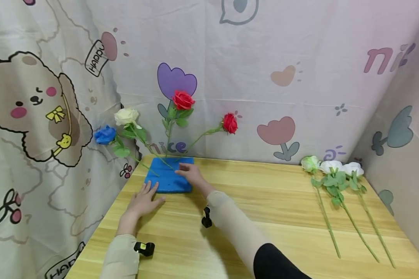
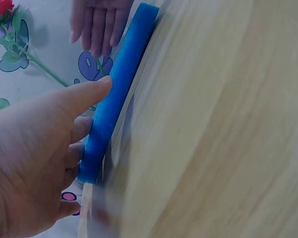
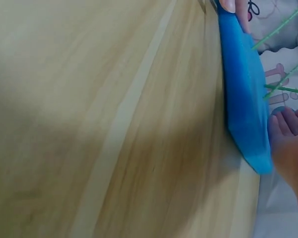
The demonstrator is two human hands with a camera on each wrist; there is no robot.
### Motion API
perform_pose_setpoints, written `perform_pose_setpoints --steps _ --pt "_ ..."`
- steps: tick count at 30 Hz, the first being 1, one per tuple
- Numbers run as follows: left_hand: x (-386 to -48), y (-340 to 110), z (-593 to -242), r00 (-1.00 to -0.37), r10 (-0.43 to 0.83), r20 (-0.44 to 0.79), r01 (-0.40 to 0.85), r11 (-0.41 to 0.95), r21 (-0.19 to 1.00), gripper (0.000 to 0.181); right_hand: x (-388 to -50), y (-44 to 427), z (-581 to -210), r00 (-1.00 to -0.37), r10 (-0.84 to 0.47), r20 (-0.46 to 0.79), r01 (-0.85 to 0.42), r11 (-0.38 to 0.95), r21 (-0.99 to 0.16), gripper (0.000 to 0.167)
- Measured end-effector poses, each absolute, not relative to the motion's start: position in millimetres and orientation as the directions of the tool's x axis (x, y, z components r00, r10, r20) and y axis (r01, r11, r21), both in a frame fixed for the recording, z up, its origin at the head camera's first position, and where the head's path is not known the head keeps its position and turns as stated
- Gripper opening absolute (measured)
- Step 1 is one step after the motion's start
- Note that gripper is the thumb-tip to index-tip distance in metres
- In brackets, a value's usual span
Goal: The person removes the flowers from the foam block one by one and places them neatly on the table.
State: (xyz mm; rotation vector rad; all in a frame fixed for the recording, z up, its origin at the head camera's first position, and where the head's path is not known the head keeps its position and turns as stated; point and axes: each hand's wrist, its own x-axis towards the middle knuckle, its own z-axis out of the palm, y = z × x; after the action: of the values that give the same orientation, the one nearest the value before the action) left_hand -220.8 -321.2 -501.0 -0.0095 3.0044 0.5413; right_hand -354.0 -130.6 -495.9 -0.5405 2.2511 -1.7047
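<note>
A flat blue foam block (image 1: 172, 186) lies near the table's back left. Several artificial roses stand in it: a blue rose (image 1: 105, 135) and a white rose (image 1: 126, 116) lean left, a red rose (image 1: 183, 100) rises nearly upright, and another red rose (image 1: 230, 123) leans far right. My left hand (image 1: 144, 202) touches the block's front left corner with spread fingers; its thumb (image 2: 92, 94) lies along the front edge in the left wrist view. Over the block's right side is my right hand (image 1: 193, 175), fingers extended, nothing visible in its grasp. Right-hand contact with the block is unclear.
On the table's right side lie a pale green rose (image 1: 310, 164) and two white roses (image 1: 331, 167), side by side with stems toward the front. A printed curtain (image 1: 209, 69) hangs behind the wooden table (image 1: 258, 205) and along its sides.
</note>
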Motion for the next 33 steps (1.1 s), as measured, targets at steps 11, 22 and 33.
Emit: perform_pose_setpoints --steps 11,22,33 --pt "-220 -318 -497 -0.995 -0.008 -0.099 -0.042 0.938 0.343 0.080 -360 -153 -503 -0.890 -0.456 0.020 -0.170 0.290 -0.942 0.051" --pt "-219 -315 -496 -0.995 -0.014 -0.094 -0.046 0.936 0.349 0.078 -361 -169 -501 -0.883 -0.464 0.077 -0.293 0.415 -0.861 0.047" --pt "-221 -317 -502 -0.996 -0.026 -0.084 -0.054 0.934 0.352 0.080 -363 -177 -502 -0.876 -0.478 0.068 -0.302 0.433 -0.849 0.045"
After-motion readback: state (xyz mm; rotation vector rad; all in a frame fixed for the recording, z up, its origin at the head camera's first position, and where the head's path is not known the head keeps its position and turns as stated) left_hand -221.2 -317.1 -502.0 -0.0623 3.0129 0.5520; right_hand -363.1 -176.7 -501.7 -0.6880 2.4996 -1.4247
